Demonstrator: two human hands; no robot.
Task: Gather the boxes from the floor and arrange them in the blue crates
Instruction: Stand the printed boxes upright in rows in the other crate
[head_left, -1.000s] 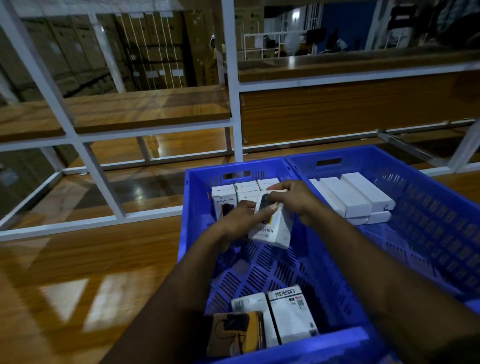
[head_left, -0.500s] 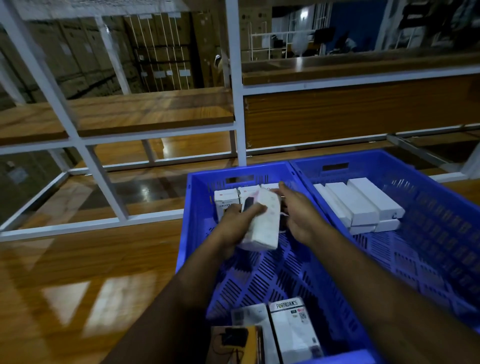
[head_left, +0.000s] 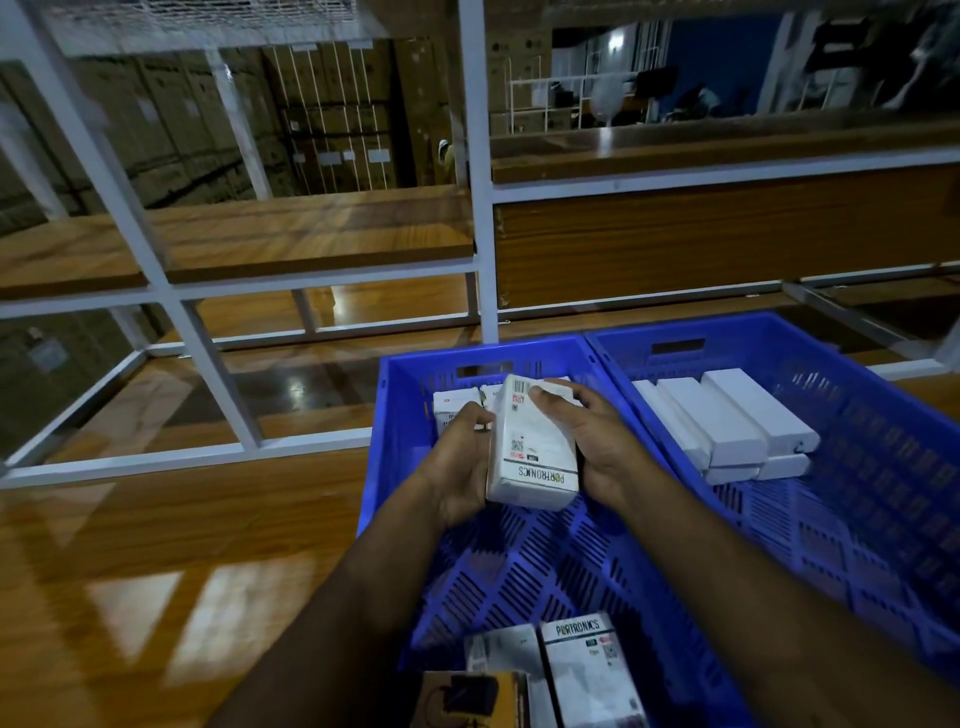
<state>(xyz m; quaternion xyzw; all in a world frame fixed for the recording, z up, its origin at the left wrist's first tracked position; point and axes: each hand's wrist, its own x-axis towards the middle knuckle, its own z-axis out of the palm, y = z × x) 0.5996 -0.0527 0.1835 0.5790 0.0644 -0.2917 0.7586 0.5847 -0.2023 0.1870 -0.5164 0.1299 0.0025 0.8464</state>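
Note:
Both hands hold one white Portronics box (head_left: 532, 452) above the left blue crate (head_left: 395, 415). My left hand (head_left: 462, 467) grips its left side and my right hand (head_left: 597, 441) grips its right side, thumb on the printed face. The box's back, with barcode and labels, faces up. Behind it, small white boxes (head_left: 452, 410) stand against the crate's far wall. At the crate's near end lie a white Portronics box (head_left: 587, 670), another white box (head_left: 501, 654) and a yellow-black box (head_left: 472, 699). The right blue crate (head_left: 883, 415) holds several long white boxes (head_left: 727, 426).
The crates sit on a glossy wooden floor (head_left: 156, 571). A white metal rack (head_left: 478, 208) with wooden shelves (head_left: 260, 244) stands just beyond them. Stacked cardboard cartons (head_left: 332, 114) fill the dim background behind the rack.
The box has been turned over between the hands, so its back with barcode now faces up, and it has been drawn slightly nearer to me. The view has tilted down a little.

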